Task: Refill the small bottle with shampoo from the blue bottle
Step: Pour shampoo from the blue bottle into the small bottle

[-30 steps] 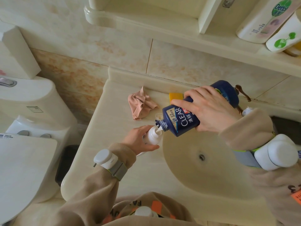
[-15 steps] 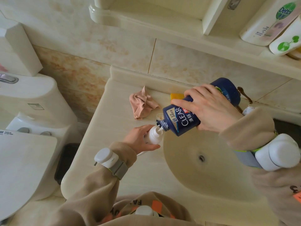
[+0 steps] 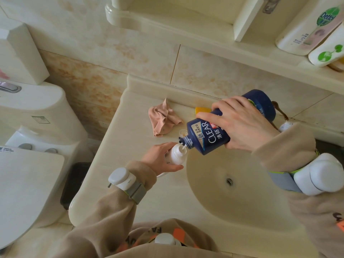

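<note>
Mid-frame, the right hand (image 3: pixel 240 125) grips the tilted blue shampoo bottle (image 3: pixel 208 135), its open neck at the mouth of the small white bottle (image 3: pixel 176 153), which the left hand (image 3: pixel 158 158) holds over the table (image 3: pixel 111 164).

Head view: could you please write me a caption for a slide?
Right hand tips the blue bottle into the small bottle held by the left hand.

Lower half of the small bottle (image 3: pixel 176 154) inside the left hand (image 3: pixel 158 158) — yellow object (image 3: pixel 202 110) partly behind the blue bottle (image 3: pixel 208 136).
</note>
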The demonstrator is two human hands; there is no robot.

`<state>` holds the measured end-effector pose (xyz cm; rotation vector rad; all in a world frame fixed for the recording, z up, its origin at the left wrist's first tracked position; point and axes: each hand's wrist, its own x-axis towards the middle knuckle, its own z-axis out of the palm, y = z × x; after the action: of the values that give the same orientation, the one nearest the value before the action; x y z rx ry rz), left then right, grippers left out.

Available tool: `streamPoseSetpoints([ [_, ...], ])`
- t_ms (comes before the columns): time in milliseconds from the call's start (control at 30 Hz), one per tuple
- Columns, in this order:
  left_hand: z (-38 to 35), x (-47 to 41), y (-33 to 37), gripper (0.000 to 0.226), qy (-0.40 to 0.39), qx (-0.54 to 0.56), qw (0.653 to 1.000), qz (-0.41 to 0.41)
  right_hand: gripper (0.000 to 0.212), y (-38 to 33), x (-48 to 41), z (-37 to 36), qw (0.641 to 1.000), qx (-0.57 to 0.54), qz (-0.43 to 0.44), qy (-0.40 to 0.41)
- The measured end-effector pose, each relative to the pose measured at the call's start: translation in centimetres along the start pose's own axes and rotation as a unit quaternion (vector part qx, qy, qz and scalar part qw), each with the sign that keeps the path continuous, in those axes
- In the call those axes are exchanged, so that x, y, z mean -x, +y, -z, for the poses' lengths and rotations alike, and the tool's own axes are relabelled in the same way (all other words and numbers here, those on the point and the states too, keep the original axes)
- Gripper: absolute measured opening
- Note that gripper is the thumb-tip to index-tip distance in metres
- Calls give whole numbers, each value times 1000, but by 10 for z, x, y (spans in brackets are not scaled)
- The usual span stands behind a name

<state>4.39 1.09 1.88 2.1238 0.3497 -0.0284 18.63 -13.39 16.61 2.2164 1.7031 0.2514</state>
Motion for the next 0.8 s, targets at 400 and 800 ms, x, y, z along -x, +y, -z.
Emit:
streamPoseSetpoints([
  [400, 1, -1, -4, 61, -1, 15, 1000, -5, 95, 3, 4, -13, 998, -66, -18, -16],
  [800, 3, 1, -6, 72, 14, 46, 999, -11, 95, -3, 12, -45, 969, -216, -93, -78],
])
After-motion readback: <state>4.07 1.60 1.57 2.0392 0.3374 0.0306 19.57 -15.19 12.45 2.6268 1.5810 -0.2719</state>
